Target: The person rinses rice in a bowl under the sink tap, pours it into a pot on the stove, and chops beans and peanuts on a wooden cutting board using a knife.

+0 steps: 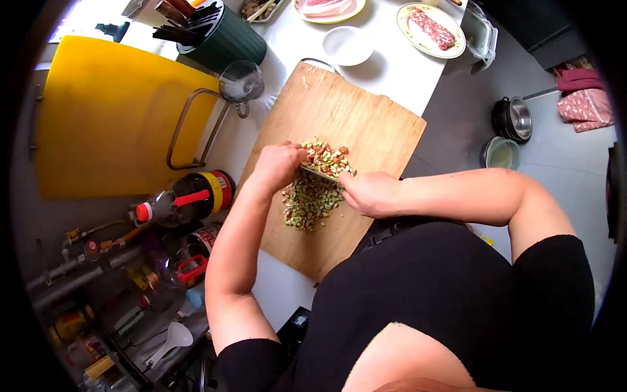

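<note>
A wooden cutting board [353,108] lies tilted in front of me, with a heap of chopped green, pale and orange-brown bits [307,206] on it. Across the heap runs the thin edge of a kitchen knife [319,174], seen almost edge-on. My right hand [371,195] is closed at its near right end; the handle is hidden in the fist. At the other end, the fingers of my left hand [281,164] are closed on the blade. More chopped pieces lie just beyond the blade.
Behind the board stand a white bowl [348,46], a plate of meat [431,29] and a knife block [228,39]. To the left are a glass mug [241,81], a yellow board [117,117] in a metal rack and a large bottle [189,197]. Pots [513,119] sit right.
</note>
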`<state>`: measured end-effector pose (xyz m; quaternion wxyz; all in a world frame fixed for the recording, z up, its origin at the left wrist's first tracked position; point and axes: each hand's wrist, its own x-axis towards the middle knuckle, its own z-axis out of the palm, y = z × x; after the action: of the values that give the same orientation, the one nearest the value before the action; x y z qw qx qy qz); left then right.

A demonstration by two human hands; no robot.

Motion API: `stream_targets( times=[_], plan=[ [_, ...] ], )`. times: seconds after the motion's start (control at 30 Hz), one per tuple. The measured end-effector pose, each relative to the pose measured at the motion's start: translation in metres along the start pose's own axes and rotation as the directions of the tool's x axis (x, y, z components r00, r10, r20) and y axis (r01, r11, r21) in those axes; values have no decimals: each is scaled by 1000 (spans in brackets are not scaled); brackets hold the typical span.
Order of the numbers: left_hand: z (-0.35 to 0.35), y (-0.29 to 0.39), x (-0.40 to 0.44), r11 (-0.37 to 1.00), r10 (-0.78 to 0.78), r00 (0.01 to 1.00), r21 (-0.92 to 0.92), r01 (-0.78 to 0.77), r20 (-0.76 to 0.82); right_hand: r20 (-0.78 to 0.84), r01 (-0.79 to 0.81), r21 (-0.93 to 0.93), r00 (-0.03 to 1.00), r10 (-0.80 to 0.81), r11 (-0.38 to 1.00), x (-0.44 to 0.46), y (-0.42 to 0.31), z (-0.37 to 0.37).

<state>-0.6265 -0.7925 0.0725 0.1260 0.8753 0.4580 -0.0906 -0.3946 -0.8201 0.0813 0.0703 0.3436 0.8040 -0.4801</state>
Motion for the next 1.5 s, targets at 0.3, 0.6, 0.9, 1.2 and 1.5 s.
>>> stream_targets(
  times=[0.3, 0.6, 0.9, 1.2, 1.5],
  plan=[
    [2, 16, 2, 998, -50, 998, 51, 48, 29, 22, 48, -167, 999, -45, 985, -1, 26, -3],
    [-8, 16, 17, 986, -69, 990, 159, 48, 126, -158, 146, -109, 974, -162, 983, -4, 38, 12],
    [4, -2, 9, 995, -46, 997, -92, 40, -58, 15, 82, -146, 997, -81, 986, 3, 6, -24],
    [-27, 30, 27, 975, -63, 988, 221, 30, 142, -216, 211, -103, 949, -229, 972, -11, 57, 12],
    [-12, -10, 28, 996, 7, 1000, -84, -5, 24, -13, 57, -56, 998, -58, 997, 5, 5, -33]
  ],
)
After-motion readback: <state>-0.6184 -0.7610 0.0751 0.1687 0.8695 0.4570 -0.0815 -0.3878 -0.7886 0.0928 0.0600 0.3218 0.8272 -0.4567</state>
